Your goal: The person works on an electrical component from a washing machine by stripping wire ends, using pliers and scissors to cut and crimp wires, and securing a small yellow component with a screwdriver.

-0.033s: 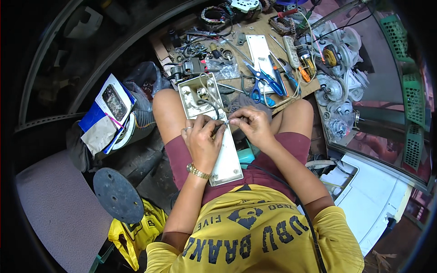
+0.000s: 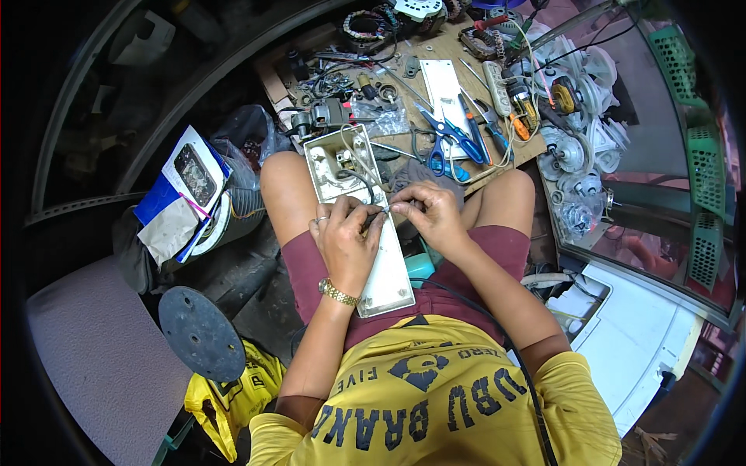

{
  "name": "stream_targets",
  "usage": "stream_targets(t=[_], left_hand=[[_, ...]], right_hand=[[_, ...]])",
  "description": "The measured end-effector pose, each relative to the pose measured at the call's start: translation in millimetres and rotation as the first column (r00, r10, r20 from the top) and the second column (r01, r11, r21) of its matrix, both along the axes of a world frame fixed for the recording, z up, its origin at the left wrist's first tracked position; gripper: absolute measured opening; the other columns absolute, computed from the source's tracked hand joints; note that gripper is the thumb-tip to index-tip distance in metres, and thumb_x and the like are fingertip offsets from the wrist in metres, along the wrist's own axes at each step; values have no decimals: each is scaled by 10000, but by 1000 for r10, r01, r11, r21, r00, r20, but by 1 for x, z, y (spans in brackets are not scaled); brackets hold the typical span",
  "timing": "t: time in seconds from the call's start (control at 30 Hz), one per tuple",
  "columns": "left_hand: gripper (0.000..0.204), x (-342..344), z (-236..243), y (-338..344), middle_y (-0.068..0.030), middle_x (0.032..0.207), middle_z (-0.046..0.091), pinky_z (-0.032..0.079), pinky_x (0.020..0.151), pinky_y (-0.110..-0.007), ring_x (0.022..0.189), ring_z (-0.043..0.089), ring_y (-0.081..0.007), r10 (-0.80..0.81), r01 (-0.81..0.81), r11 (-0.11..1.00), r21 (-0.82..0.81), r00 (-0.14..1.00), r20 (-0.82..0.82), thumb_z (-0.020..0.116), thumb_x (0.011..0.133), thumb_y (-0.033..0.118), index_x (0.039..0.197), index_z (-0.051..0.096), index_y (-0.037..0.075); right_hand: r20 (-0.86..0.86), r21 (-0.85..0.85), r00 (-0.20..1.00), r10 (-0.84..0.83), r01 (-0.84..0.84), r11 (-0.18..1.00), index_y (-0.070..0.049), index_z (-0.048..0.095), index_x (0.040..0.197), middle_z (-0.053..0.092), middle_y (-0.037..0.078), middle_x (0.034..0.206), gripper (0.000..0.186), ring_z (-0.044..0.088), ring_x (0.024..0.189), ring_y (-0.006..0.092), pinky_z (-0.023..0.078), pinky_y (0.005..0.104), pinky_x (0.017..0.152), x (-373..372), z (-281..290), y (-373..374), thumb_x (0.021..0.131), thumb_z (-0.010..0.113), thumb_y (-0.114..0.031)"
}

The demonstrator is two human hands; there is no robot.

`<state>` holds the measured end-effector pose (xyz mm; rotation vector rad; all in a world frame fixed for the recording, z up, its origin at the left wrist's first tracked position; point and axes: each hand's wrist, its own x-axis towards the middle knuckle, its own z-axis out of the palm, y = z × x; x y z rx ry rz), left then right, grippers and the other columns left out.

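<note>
Item: long white housing (image 2: 388,268), opened, lying along our lap, wiring exposed at its far end. Left hand (image 2: 346,241) rests on it, fingers pinching a thin wire (image 2: 374,220); right hand (image 2: 427,213) pinches the same wire's other end. We judge the wiring unfinished and the cover not yet refitted. Blue-handled pliers (image 2: 451,144) lie unused, far right.

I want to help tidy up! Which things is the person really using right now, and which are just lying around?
In use:
left hand
right hand
long white casing on the lap
thin wires pinched between both hands

Lying about:
blue-handled scissors
white plate on the board
screwdriver
white fan parts
round grey disc
yellow bag
</note>
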<state>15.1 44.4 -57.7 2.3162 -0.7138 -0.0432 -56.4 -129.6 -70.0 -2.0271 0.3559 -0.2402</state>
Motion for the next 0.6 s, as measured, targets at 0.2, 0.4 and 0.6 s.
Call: stream_targets(t=[0.2,0.4,0.6], left_hand=[[105,1,-4,2,14,980,679,384,877,-435,1007,570,-255,-18,18,1000,20,1000,5,849,818,205,890,795,149],[116,2,-6,1,-6,992,691,388,898,-458,1087,575,-287,-40,38,999,35,997,63,843,817,207,885,789,130],[127,3,-10,4,0,984,677,384,899,-459,1079,583,-264,-44,41,998,47,997,59,841,820,236,899,793,149]], right_hand=[[56,-275,992,116,-96,957,-30,756,919,741,118,906,121,657,854,325,536,427,767,5,11,1,867,800,-130],[-38,-508,992,123,-125,852,-19,724,908,730,134,916,140,652,869,342,548,457,786,11,29,16,845,795,-123],[-5,-260,993,122,-119,958,-12,761,1026,740,135,911,206,679,788,285,542,391,708,4,13,9,853,827,-103]])
